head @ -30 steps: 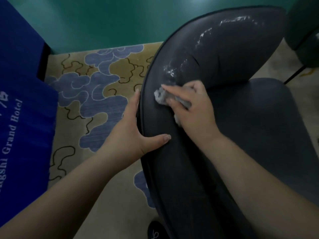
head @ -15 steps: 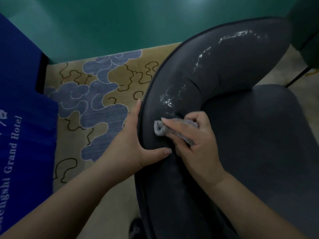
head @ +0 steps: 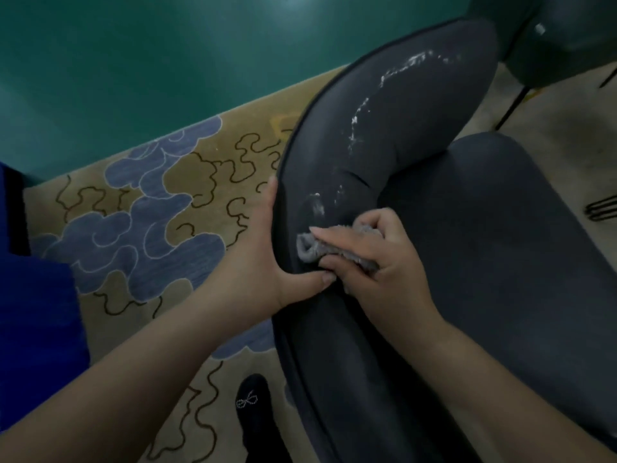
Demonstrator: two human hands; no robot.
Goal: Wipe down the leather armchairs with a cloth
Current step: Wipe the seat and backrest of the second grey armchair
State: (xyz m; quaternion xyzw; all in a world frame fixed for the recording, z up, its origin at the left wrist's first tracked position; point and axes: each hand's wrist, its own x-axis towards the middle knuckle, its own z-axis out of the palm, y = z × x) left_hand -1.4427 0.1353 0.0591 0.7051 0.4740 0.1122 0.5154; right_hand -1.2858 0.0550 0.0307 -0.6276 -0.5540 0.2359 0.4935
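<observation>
The right hand [head: 374, 262] grips a small bunched grey terry cloth [head: 314, 250], fingers curled over it and pressing it onto the padded inner face of the dark grey leather armchair's curved backrest [head: 417, 105], just inside the rim. The left hand [head: 263, 262] lies open against the backrest's outer edge at about 9 o'clock from the cloth, fingers straight up along the rim and thumb hooked across onto the padding, its tip touching or all but touching the right hand's lower fingers; it seems to steady the chair and holds nothing. What the coming stroke turns on is the white streaky residue [head: 359, 118]: a small smear sits just beyond the cloth at 12 o'clock, and from there a broken trail runs off toward 1 o'clock, following the long curve of the backrest up to its far top, well apart from both hands. The trail's long axis lies along the backrest, not across it, so the wipe likely has to travel lengthwise, away from the body. The right hand is the nearer one and already carries the cloth, so the reach falls to it. The seat cushion [head: 500, 245] lies at 3 o'clock of the cloth, and no marks show on it. A second dark chair [head: 567, 38] stands beyond at upper right.
</observation>
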